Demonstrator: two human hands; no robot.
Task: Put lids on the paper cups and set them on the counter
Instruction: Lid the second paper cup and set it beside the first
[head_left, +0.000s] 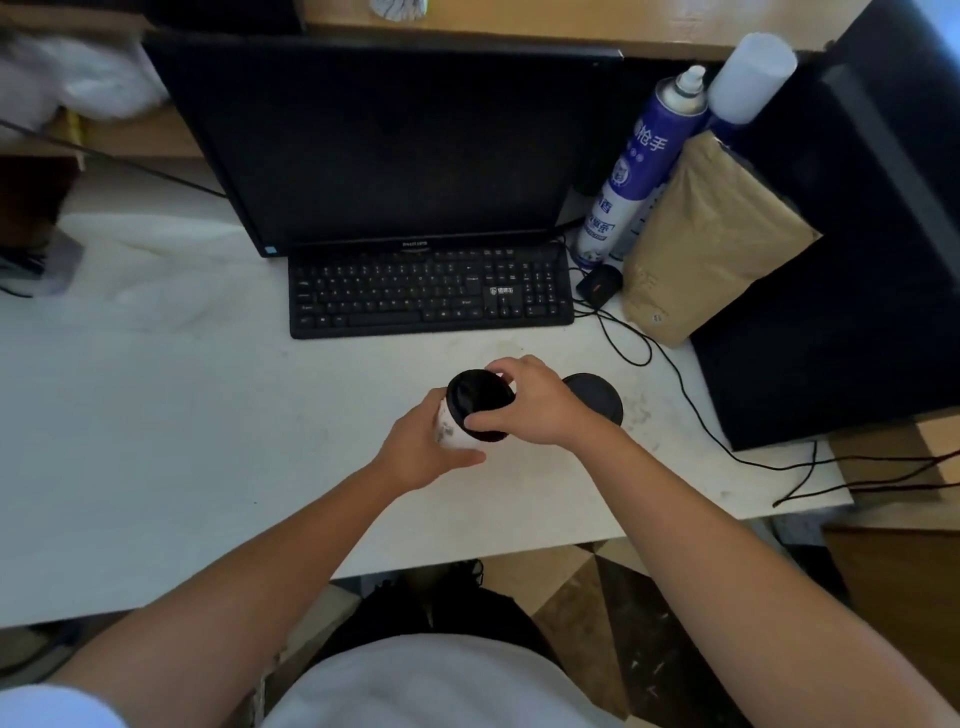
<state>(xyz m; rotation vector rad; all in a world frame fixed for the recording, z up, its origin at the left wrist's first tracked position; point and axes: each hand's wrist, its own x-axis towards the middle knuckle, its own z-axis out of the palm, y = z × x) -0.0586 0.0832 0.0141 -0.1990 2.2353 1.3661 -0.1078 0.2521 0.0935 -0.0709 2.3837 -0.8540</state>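
Observation:
My left hand (423, 449) grips the side of a white paper cup (451, 430) held tilted above the white counter (208, 441). A black lid (475, 395) sits on the cup's mouth, and my right hand (535, 402) pinches that lid at its rim from the right. Behind my right hand stands a second cup with a black lid (597, 397) on the counter, partly hidden by the hand.
A black keyboard (431, 293) and monitor (384, 140) stand just beyond the cups. A mouse (600, 283), spray cans (636, 166), a brown paper package (711, 239) and a black computer case (841, 312) crowd the right. Cables (691, 410) trail across the counter's right edge.

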